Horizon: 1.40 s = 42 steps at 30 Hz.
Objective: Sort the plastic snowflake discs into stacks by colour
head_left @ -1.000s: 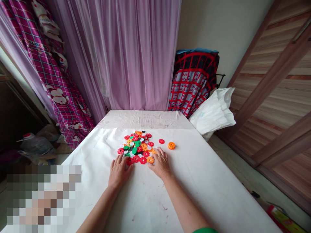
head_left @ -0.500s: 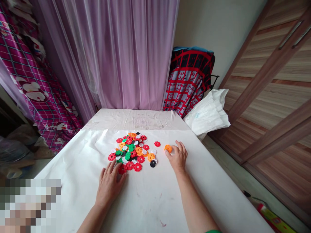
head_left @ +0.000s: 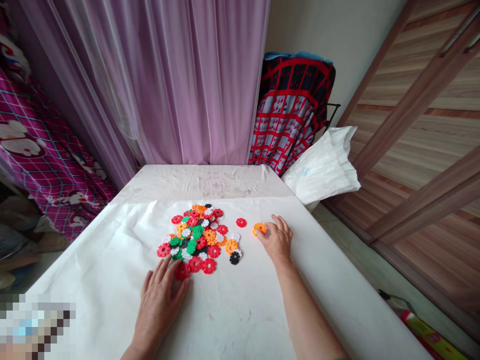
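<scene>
Orange notched plastic discs, perhaps two overlapping, sit between the thumb and fingers of my right hand, low over the right of the cloth. A heap of similar flower-shaped discs in red, green, white, orange and black spreads across the middle of the table. My left hand rests at the near left edge of this heap, fingers apart. Its fingertips reach the nearest discs, and a red disc lies beside its index finger and thumb. One red disc lies apart, between the heap and my right hand.
A white cloth covers the table. On the heap's right side are an orange disc and a black disc. A white bag stands off the right edge, near wooden cabinet doors. Purple curtains hang behind.
The view has shifted slightly, so the heap and my left hand appear a little lower and further left. My right hand keeps its grasp on the orange piece, now turned somewhat.
</scene>
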### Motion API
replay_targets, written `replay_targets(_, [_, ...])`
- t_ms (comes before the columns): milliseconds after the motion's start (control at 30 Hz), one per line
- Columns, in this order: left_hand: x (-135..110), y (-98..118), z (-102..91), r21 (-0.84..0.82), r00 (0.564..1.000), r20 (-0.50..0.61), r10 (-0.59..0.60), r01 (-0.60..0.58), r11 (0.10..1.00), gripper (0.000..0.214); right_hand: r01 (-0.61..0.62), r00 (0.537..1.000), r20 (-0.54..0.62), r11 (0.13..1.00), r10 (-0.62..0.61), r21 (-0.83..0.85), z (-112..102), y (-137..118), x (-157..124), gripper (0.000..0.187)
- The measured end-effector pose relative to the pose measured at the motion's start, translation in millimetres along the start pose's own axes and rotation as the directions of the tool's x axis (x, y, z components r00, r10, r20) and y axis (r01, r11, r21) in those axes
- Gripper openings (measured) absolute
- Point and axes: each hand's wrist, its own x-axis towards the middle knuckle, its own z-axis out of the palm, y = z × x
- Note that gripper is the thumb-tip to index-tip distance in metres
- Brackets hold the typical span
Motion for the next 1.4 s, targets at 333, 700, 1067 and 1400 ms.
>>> replay_targets(333, [0,-1,0.0,-0.024,1.000,0.022,-0.011,0.012,1.000,0.044,0.230,0.963,0.068,0.929,-0.260,0.291,-30,-43,-14,0.009])
replay_targets(700, [0,4,-3.5,-0.060,1.000,0.028,-0.005,0.007,0.998,0.040,0.138,0.870,0.451,0.977,-0.198,0.162,-42,-89,-41,0.006])
replay_targets(1067, [1,7,-8.9,-0.074,0.999,0.038,0.000,0.003,0.997,0.038,0.034,0.909,0.366,0.909,-0.201,0.414,-51,-63,-61,0.031])
replay_targets(1400, [0,7,-7.8,-0.080,0.999,0.044,0.004,-0.001,0.997,0.038,0.036,0.794,0.602,0.995,-0.084,0.091,-71,-66,-43,0.016])
